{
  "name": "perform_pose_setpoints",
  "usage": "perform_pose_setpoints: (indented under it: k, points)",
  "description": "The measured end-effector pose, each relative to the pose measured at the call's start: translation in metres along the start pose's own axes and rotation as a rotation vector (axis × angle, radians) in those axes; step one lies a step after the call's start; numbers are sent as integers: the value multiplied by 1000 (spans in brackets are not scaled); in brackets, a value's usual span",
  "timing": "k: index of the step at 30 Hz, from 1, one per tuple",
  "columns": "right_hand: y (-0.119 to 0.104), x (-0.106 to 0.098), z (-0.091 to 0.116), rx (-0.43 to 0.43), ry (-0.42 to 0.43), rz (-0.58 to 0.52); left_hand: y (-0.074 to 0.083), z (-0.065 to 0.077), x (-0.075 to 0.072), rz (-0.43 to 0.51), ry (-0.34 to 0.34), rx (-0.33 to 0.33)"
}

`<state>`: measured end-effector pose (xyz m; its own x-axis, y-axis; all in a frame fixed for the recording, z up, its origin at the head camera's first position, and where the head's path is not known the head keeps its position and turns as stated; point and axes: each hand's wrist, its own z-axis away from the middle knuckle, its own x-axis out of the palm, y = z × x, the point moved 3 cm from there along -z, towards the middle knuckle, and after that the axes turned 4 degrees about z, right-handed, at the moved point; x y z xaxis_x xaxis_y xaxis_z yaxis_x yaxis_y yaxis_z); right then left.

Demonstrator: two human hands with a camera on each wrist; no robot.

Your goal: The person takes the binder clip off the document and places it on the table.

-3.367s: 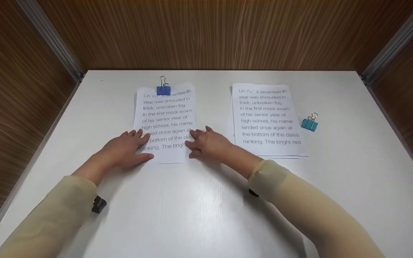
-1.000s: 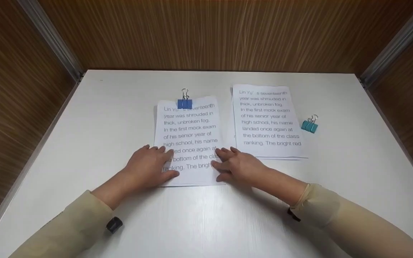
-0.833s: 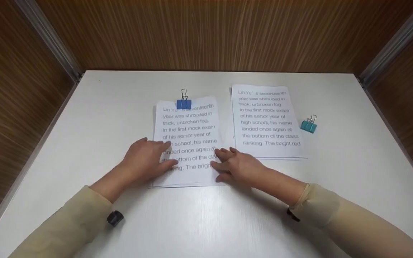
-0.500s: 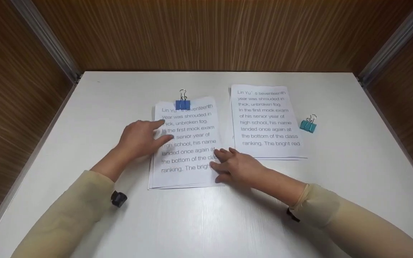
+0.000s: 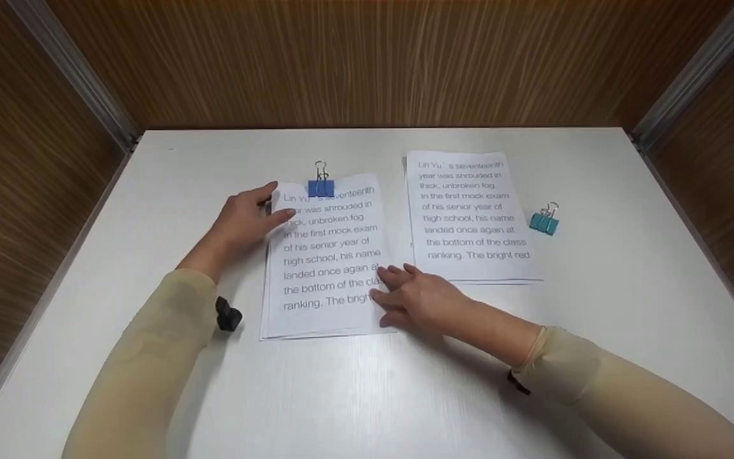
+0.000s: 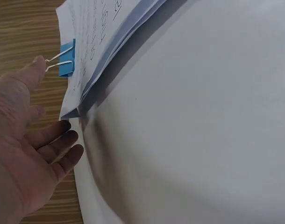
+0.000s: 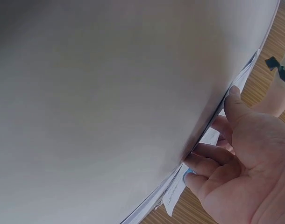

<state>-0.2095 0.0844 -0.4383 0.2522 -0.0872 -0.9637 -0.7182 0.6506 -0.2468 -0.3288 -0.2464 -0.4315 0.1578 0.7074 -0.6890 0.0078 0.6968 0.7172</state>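
A stack of printed sheets [image 5: 329, 274] lies in the middle of the table, a blue binder clip [image 5: 321, 188] fixed on its top edge with the wire handles standing up. My left hand [image 5: 239, 220] is at the stack's upper left corner. Its thumb reaches over the page and its fingers lie along the side; the left wrist view shows them loosely bent at the corner, the clip near the thumb. My right hand [image 5: 427, 299] rests on the table with its fingertips against the stack's lower right edge. Neither hand is wrapped round anything.
To the right lies a second printed stack [image 5: 469, 217] without a clip on it. Beside that one sits a teal binder clip [image 5: 544, 220]. Wood-grain panels [image 5: 380, 64] wall the white table [image 5: 354, 395] at the back and sides.
The clipped stack slid right and toward me earlier, with both hands at its sides. Since then my left hand has moved up its left side to the top corner; my right hand has stayed.
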Motion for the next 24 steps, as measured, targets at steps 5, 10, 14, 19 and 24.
perform_pose_setpoints:
  k: [5, 10, 14, 19, 24]
  points:
    - [0, 0, 0, 3, -4, 2, -5, -9, 3, 34, -3, -25]
    - [0, 0, 0, 6, -7, 7, -7, -13, 7, 53, -20, -47]
    - [0, 0, 0, -9, 3, 19, -7, -14, 8, 58, -30, -45]
    - [0, 0, -1, -16, 7, 24, -7, -13, 11, 81, -37, -51]
    - [-1, -1, 0, -16, 5, 25, -5, -15, 15, 149, -57, -41]
